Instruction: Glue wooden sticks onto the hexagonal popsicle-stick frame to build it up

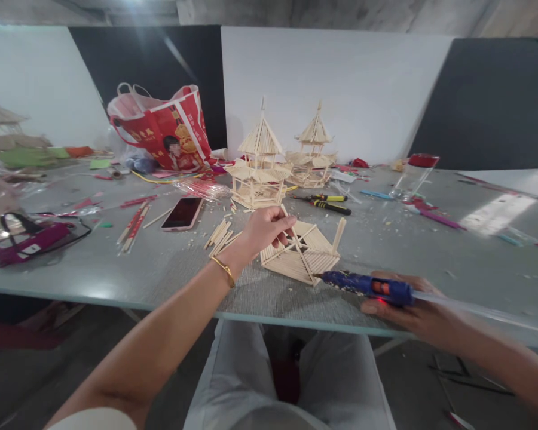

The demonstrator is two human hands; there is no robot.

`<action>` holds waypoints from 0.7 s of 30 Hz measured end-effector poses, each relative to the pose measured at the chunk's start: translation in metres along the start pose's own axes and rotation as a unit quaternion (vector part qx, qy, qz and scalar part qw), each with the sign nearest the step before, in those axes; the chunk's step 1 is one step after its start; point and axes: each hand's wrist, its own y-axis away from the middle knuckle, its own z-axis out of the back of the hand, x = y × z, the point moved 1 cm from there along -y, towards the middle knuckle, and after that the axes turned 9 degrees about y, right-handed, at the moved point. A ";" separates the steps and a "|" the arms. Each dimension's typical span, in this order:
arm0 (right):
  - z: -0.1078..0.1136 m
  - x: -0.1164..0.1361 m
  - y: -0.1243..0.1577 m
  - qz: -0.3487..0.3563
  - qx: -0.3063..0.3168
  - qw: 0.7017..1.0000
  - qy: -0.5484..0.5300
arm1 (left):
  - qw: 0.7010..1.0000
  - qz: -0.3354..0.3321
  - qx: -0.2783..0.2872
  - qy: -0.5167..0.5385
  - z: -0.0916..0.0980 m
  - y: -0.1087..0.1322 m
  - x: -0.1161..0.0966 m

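Counted: two stick pagodas point(257, 170) point(314, 152), one stick roof point(311, 254), one glue gun point(367, 285), one phone point(183, 213), one red bag point(161, 128).

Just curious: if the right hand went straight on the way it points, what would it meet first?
Probably the stick roof panel held by the left hand: the glue gun in the right hand aims at its near edge, almost touching.

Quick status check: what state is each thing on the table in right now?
Left hand: closed on the roof section.
Right hand: closed on the glue gun.
Glue gun: red light lit, nozzle at the roof section's edge.
Phone: face up, screen dark.
Red bag: upright, mouth open.
Jar: red lid on.
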 end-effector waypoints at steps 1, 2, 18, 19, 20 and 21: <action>0.000 0.000 0.000 -0.002 -0.002 1.000 0.006 | 1.000 0.000 -0.001 0.000 0.000 0.000 0.000; 0.000 0.000 0.001 -0.005 -0.001 1.000 0.013 | 1.000 0.001 -0.002 0.000 -0.001 0.000 -0.001; 0.003 0.006 -0.005 0.024 -0.002 1.000 0.017 | 1.000 0.008 -0.016 -0.011 -0.003 0.003 -0.006; 0.002 0.006 -0.005 0.022 0.001 1.000 0.019 | 1.000 0.009 -0.017 -0.012 -0.003 0.003 -0.007; 0.003 0.006 -0.005 0.021 0.007 1.000 0.022 | 1.000 0.009 -0.017 -0.012 -0.003 0.003 -0.008; 0.003 0.007 -0.005 0.019 0.012 0.999 0.025 | 1.000 0.010 -0.019 -0.012 -0.003 0.003 -0.008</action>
